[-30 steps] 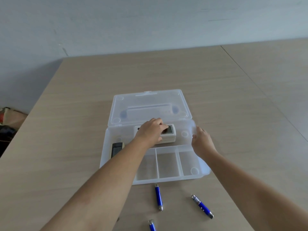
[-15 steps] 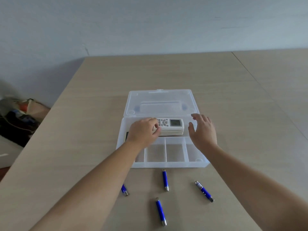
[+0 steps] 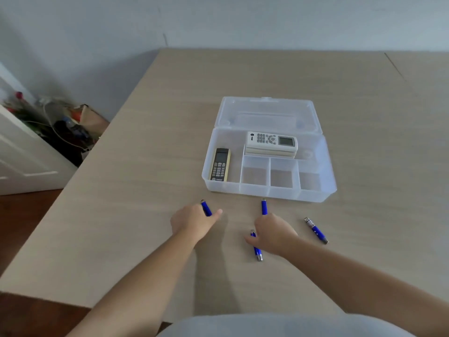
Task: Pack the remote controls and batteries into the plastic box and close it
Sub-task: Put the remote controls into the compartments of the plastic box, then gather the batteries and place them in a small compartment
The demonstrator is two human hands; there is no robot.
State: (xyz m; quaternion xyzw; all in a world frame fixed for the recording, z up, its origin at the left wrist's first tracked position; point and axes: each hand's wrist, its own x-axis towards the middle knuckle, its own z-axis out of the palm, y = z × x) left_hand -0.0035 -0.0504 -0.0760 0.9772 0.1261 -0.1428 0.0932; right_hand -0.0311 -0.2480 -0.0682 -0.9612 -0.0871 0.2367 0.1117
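The clear plastic box [image 3: 313,194] lies open on the table, its lid [image 3: 267,113] flat behind it. White remote controls [image 3: 271,142] are stacked in the back compartment, and a black remote [image 3: 219,164] lies in the left one. The three small front compartments hold nothing. Several blue batteries lie in front of the box. My left hand [image 3: 192,221] closes on the leftmost battery [image 3: 206,207]. My right hand [image 3: 274,233] covers the near end of a middle battery [image 3: 264,207], with its thumb against another battery [image 3: 257,249]. A fourth battery [image 3: 316,230] lies free at the right.
The wooden table [image 3: 145,190] has its left edge close to my left arm. Beyond that edge, bags and clutter [image 3: 65,127] sit on the floor by a white door [image 3: 21,156]. A seam [image 3: 394,66] crosses the table at the far right.
Both hands have left the box and come back to the batteries on the table. The white remotes now lie uncovered in the back compartment. The camera has swung left.
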